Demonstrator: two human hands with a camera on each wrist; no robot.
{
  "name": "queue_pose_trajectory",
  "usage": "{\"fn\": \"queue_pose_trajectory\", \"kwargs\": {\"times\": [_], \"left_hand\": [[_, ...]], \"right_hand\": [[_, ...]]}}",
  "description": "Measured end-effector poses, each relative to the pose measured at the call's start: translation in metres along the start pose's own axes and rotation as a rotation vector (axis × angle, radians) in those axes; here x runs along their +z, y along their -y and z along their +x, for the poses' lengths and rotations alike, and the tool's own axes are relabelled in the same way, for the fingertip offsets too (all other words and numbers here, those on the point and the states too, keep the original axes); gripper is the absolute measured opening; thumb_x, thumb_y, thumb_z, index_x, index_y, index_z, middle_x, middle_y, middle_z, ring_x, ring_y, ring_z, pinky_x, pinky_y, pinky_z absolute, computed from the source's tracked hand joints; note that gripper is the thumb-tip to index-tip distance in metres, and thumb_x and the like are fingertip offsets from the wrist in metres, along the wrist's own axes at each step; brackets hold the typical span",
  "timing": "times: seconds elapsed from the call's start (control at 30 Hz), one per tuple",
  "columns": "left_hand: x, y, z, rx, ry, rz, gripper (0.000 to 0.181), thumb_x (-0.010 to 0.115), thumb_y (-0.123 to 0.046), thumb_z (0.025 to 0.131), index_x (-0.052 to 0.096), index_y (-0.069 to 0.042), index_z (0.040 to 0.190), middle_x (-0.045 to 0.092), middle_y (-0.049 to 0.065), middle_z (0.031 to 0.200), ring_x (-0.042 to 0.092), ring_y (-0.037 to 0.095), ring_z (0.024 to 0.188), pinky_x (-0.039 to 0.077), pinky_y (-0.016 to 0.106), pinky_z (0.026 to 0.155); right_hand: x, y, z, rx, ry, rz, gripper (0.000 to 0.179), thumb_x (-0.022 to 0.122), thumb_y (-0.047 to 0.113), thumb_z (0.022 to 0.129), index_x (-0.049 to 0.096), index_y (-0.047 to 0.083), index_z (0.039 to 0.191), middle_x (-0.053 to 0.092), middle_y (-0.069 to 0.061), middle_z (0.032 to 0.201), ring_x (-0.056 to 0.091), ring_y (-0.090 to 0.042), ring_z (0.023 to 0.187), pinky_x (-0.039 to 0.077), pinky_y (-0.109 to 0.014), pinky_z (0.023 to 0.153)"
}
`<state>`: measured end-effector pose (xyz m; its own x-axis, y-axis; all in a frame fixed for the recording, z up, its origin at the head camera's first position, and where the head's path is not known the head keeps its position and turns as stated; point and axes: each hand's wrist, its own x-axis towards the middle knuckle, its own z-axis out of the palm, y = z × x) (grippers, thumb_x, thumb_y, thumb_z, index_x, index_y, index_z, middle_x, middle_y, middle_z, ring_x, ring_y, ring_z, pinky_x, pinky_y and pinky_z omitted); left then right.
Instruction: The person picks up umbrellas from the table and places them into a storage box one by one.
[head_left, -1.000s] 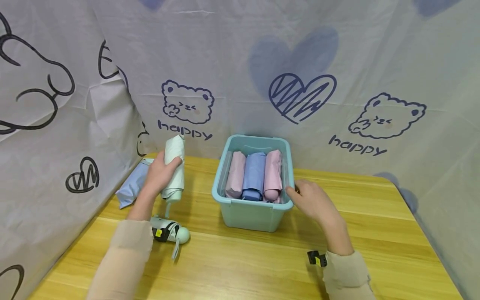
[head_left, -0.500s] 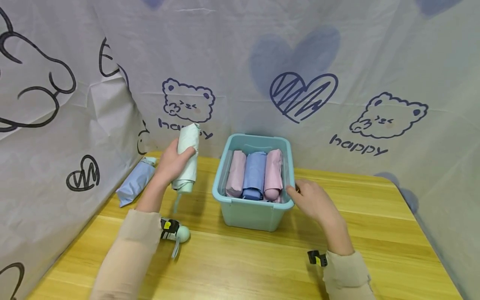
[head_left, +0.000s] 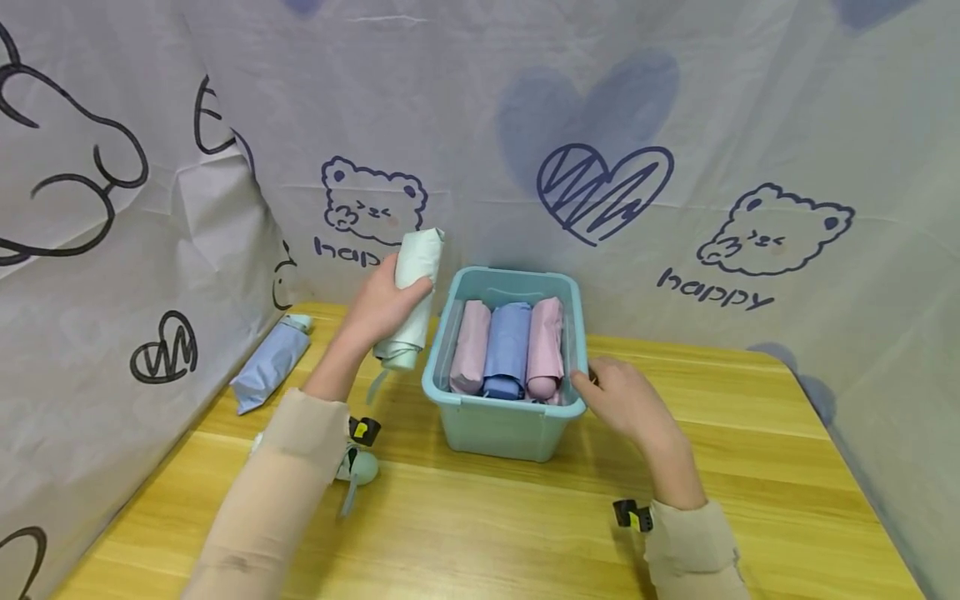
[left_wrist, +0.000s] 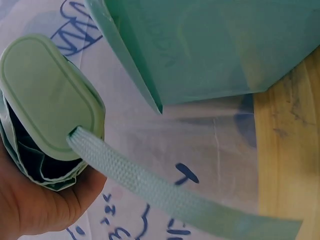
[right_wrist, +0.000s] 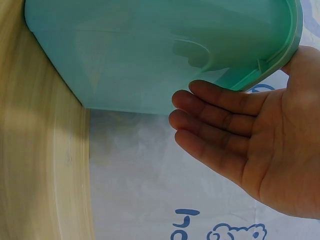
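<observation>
My left hand point(head_left: 378, 304) grips a folded mint-green umbrella point(head_left: 417, 271), held tilted in the air just left of the bin. Its flat oval handle end point(left_wrist: 45, 95) and hanging wrist strap point(left_wrist: 150, 190) face the left wrist camera. At the right rim of the teal plastic bin point(head_left: 495, 432), my right hand point(head_left: 630, 404) has its thumb over the edge, its fingers lying outside along the wall. Inside the bin stand a pink umbrella point(head_left: 471, 346), a blue umbrella point(head_left: 508, 346) and another pink umbrella point(head_left: 546, 337), side by side.
On the wooden table point(head_left: 480, 533), a light-blue folded umbrella point(head_left: 272, 362) lies at the back left. Another umbrella with a round mint handle point(head_left: 363, 467) is mostly hidden under my left forearm. A printed cloth point(head_left: 480, 125) hangs behind and to the left.
My left hand has carried the mint-green umbrella right and slightly upward, closer to the bin, uncovering the light-blue umbrella behind it. The right hand and the bin stay in place.
</observation>
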<state>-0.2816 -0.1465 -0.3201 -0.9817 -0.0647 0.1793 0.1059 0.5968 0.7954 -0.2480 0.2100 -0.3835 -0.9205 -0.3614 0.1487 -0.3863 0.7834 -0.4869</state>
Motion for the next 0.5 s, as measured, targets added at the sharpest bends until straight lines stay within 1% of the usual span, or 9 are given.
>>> {"fn": "queue_pose_trajectory", "kwargs": {"times": [0.17, 0.27, 0.37, 0.5], "left_hand": [[0.006, -0.015, 0.006, 0.039, 0.006, 0.031, 0.075, 0.063, -0.046, 0.095, 0.038, -0.009, 0.155, 0.061, 0.016, 0.123, 0.067, 0.033, 0.094, 0.059, 0.046, 0.074], [0.009, -0.023, 0.009, 0.046, 0.014, 0.081, 0.072, 0.064, -0.047, 0.094, 0.042, -0.008, 0.151, 0.062, 0.014, 0.117, 0.067, 0.031, 0.091, 0.059, 0.045, 0.072], [0.011, -0.032, 0.014, 0.051, 0.041, 0.123, 0.067, 0.064, -0.047, 0.093, 0.047, -0.007, 0.144, 0.063, 0.013, 0.113, 0.066, 0.031, 0.089, 0.058, 0.044, 0.07], [0.015, -0.045, 0.021, 0.048, 0.09, 0.185, 0.064, 0.063, -0.05, 0.093, 0.05, -0.006, 0.138, 0.063, 0.011, 0.109, 0.066, 0.029, 0.086, 0.057, 0.043, 0.069]], "right_hand": [[0.002, 0.0, 0.0, -0.001, -0.002, 0.003, 0.033, 0.047, 0.035, 0.106, 0.059, 0.012, 0.086, 0.056, -0.005, 0.08, 0.053, -0.022, 0.074, 0.045, -0.037, 0.066], [0.002, 0.001, 0.0, 0.0, 0.001, 0.011, 0.032, 0.048, 0.034, 0.106, 0.06, 0.012, 0.087, 0.056, -0.005, 0.081, 0.054, -0.022, 0.075, 0.045, -0.037, 0.066], [0.001, 0.002, -0.001, 0.002, 0.002, 0.017, 0.032, 0.048, 0.034, 0.106, 0.059, 0.012, 0.086, 0.056, -0.005, 0.08, 0.053, -0.022, 0.074, 0.045, -0.036, 0.065], [0.001, 0.002, -0.001, 0.005, -0.002, 0.016, 0.033, 0.047, 0.035, 0.106, 0.058, 0.012, 0.084, 0.055, -0.005, 0.079, 0.053, -0.021, 0.073, 0.044, -0.036, 0.064]]}}
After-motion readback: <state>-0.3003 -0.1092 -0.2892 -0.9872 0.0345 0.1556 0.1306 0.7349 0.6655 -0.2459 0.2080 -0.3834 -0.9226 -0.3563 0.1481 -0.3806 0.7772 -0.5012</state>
